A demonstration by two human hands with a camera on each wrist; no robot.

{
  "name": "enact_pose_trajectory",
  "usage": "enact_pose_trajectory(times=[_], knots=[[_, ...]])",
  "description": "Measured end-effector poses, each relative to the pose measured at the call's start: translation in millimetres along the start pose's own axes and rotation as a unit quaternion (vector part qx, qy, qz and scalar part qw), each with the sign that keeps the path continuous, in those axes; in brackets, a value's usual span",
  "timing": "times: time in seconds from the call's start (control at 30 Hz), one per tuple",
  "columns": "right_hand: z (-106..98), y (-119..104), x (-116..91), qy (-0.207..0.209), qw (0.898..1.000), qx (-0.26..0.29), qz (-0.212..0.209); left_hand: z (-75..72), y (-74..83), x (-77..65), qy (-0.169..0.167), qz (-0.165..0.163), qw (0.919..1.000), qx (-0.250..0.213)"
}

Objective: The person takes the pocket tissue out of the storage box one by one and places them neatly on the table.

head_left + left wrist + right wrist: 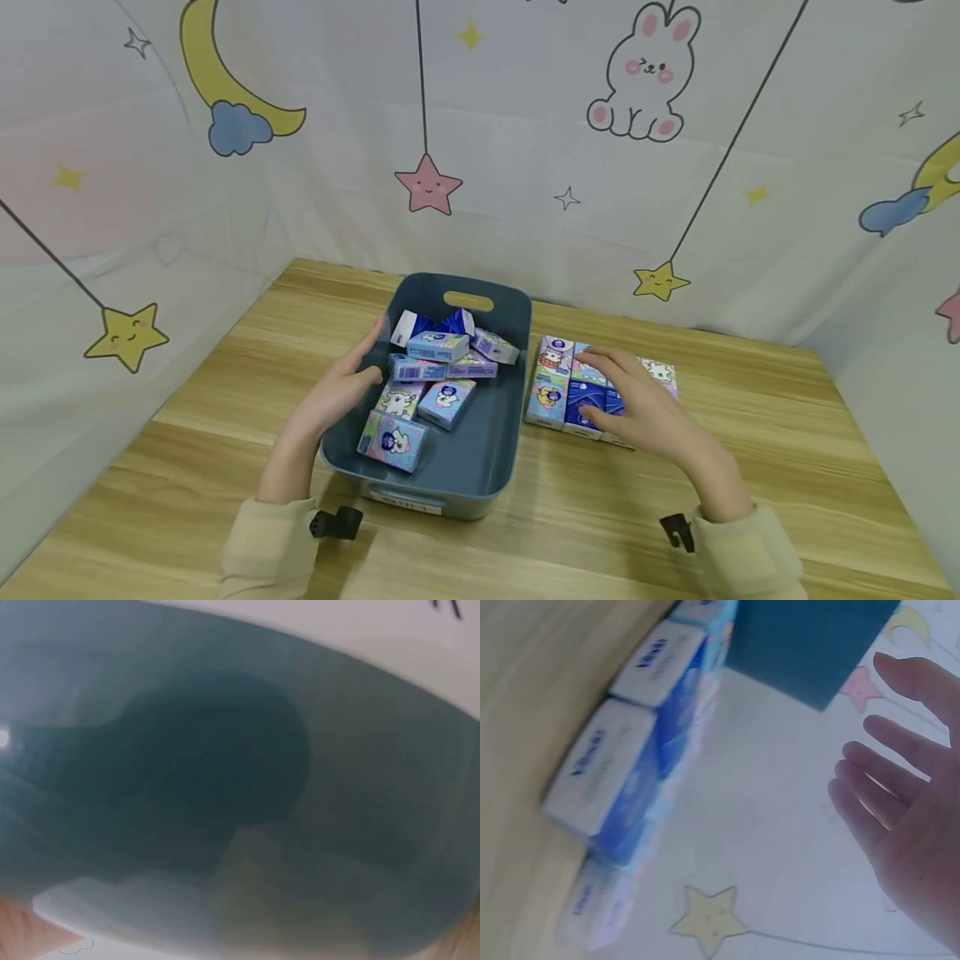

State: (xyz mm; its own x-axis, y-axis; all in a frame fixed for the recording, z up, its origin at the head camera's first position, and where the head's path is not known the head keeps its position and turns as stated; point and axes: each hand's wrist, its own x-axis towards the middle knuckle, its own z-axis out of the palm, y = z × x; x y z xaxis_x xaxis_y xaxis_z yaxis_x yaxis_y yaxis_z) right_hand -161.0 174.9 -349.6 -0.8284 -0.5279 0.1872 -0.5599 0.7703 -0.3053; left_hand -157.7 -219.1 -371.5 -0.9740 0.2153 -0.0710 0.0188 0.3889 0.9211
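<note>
A blue-grey plastic bin point(472, 467) holds several small tissue packs point(448, 402) lying loosely at different angles. My left hand point(333, 404) is along the bin's left side, its fingers extended and its thumb over the rim. The bin's wall point(360, 795) fills the left wrist view, where that hand's fingers are hidden. To the right of the bin, more tissue packs point(547, 396) lie side by side in a block. My right hand point(633, 408) hovers over this block with fingers spread and slightly bent. In the right wrist view, nothing lies between its fingers point(877, 817).
Everything stands on a wood-grain table point(600, 517). A white curtain point(525, 167) printed with stars, moons and a rabbit hangs behind the table and along its sides. The bin's far wall has an oblong handle slot.
</note>
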Motion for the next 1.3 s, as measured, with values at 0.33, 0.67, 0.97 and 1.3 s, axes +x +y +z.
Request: enact_pose_trajectory(times=[0.33, 0.67, 0.97, 1.3], knots=[[-21.2, -41.1, 14.4, 0.016, 0.996, -0.008, -0.083, -0.5, -0.4, 2.1, -0.001, 0.001, 1.0, 0.001], [-23.3, -74.6, 34.8, 0.007, 0.978, -0.038, -0.207, -0.6, 0.5, 1.5, -0.002, 0.009, 1.0, -0.001], [-12.6, -103.7, 56.8, -0.024, 0.963, -0.068, -0.258, -0.5, -2.9, 1.9, 0.0, 0.007, 1.0, -0.002], [17.3, -132.4, 77.4, -0.127, 0.947, -0.099, -0.277, -1.3, -1.0, 0.2, -0.005, 0.015, 0.9999, -0.004]])
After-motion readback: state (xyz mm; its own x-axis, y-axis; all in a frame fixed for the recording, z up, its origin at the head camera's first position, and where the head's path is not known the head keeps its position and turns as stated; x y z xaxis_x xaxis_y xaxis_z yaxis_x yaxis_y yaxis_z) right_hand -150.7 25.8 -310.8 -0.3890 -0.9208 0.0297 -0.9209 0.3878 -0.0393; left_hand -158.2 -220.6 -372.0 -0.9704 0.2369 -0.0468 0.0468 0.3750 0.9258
